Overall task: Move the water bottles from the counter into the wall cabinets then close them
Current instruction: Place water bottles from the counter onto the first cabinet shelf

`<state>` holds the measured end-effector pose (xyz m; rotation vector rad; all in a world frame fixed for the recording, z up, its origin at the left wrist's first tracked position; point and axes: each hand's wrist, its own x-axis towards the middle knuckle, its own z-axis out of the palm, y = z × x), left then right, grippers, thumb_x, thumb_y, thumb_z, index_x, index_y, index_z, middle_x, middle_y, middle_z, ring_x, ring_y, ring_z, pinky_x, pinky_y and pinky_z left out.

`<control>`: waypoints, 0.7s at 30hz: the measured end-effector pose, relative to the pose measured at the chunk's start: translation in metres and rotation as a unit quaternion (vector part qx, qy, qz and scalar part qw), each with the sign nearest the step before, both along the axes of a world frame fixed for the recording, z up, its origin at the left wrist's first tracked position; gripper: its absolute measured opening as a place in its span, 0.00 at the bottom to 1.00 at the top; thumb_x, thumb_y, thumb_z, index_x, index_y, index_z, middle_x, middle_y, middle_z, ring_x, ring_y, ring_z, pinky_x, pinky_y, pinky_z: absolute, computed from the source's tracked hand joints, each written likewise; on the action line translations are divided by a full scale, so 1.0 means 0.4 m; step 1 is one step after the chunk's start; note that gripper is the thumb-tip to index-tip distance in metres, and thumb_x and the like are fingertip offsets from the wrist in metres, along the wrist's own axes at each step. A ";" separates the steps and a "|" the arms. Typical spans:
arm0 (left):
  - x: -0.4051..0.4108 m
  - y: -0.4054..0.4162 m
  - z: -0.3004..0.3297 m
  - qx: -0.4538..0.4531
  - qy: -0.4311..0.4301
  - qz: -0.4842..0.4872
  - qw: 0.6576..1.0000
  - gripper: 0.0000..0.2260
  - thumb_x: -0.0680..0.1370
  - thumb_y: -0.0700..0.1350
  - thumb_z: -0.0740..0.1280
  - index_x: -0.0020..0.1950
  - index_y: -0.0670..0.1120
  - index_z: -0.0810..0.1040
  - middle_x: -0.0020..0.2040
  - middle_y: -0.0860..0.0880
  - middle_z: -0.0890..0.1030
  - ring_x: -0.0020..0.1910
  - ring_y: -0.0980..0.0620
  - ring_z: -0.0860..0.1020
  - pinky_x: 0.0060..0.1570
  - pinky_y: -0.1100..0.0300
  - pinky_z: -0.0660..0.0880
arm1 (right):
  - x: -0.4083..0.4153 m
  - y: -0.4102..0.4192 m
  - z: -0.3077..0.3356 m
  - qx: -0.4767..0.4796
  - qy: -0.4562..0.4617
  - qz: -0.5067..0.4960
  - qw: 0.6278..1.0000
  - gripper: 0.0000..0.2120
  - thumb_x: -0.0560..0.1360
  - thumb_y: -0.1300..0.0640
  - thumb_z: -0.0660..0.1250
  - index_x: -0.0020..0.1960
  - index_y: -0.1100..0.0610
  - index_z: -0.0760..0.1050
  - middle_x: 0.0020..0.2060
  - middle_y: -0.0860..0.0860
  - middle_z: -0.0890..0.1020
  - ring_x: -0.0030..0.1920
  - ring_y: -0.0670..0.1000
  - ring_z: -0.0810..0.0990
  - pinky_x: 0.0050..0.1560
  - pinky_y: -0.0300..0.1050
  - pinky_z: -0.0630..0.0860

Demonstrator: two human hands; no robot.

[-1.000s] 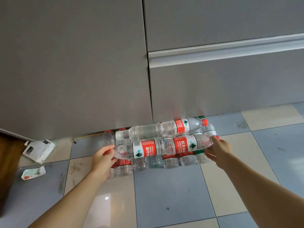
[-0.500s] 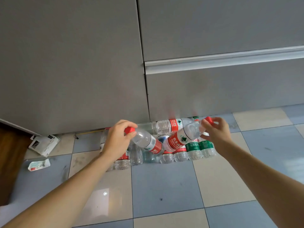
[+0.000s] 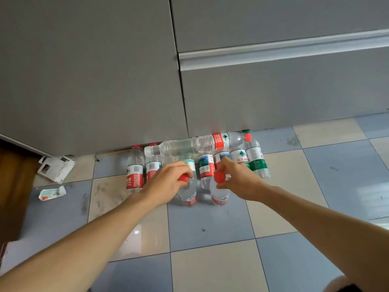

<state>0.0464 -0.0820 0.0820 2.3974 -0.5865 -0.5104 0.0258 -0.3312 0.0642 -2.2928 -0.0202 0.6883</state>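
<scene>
Head view, looking down at a tiled floor (image 3: 210, 224) in front of grey flat-fronted cabinet doors (image 3: 94, 70); no worktop is in view. The left hand (image 3: 168, 182) is curled over the neck of a clear plastic water bottle with a red cap (image 3: 188, 191), fingers pinching round the cap end. The right hand (image 3: 237, 180) grips a second clear red-capped bottle (image 3: 219, 193) the same way, thumb and fingers closed just below its cap. Both bottles hang or stand upright, just in front of a row of similar clear bottles with red or green labels (image 3: 255, 159) standing on the floor against the cabinet base; whether the two held bottles touch the floor cannot be told. One more clear bottle with a red label (image 3: 206, 143) lies on its side across the tops of the row. A torn white carton (image 3: 56, 168) and a small white packet (image 3: 51, 193) lie on the floor at left. Handling judgement: the bottles appear full, so moderately heavy for a neck pinch; thin walls will flex under squeeze and smooth plastic may slip. The neck ring below the cap gives a sure hold for a short lift; a wrap round the labelled waist would be steadier for carrying up to a cabinet. The lying bottle may roll if the row is disturbed.
</scene>
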 end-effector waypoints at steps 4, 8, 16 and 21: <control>-0.028 -0.001 -0.014 -0.010 -0.025 0.007 1.000 0.11 0.76 0.36 0.73 0.54 0.48 0.81 0.55 0.56 0.80 0.54 0.53 0.77 0.57 0.52 0.76 | -0.012 -0.011 -0.003 0.001 -0.006 -0.003 1.000 0.20 0.71 0.56 0.79 0.47 0.42 0.69 0.44 0.40 0.82 0.48 0.40 0.80 0.51 0.40 0.79; -0.063 -0.008 -0.010 -0.026 -0.018 0.004 0.999 0.14 0.75 0.36 0.74 0.59 0.48 0.81 0.57 0.54 0.81 0.56 0.56 0.76 0.59 0.59 0.73 | -0.027 -0.023 0.013 0.006 0.011 0.000 1.000 0.20 0.70 0.58 0.80 0.48 0.43 0.70 0.50 0.43 0.83 0.55 0.46 0.81 0.59 0.48 0.81; -0.109 -0.039 -0.048 -0.063 -0.009 0.058 0.996 0.18 0.76 0.37 0.74 0.65 0.49 0.80 0.60 0.53 0.81 0.59 0.54 0.76 0.59 0.61 0.72 | -0.032 -0.020 0.001 0.033 0.007 0.018 0.999 0.18 0.71 0.59 0.79 0.52 0.47 0.74 0.54 0.43 0.83 0.58 0.48 0.81 0.61 0.48 0.81; -0.143 -0.043 -0.082 -0.089 0.011 0.130 0.988 0.18 0.76 0.41 0.75 0.64 0.50 0.80 0.59 0.57 0.78 0.60 0.55 0.74 0.59 0.65 0.69 | -0.038 -0.035 -0.016 0.060 0.025 0.011 0.998 0.20 0.70 0.59 0.80 0.51 0.44 0.73 0.55 0.39 0.82 0.58 0.44 0.81 0.57 0.36 0.78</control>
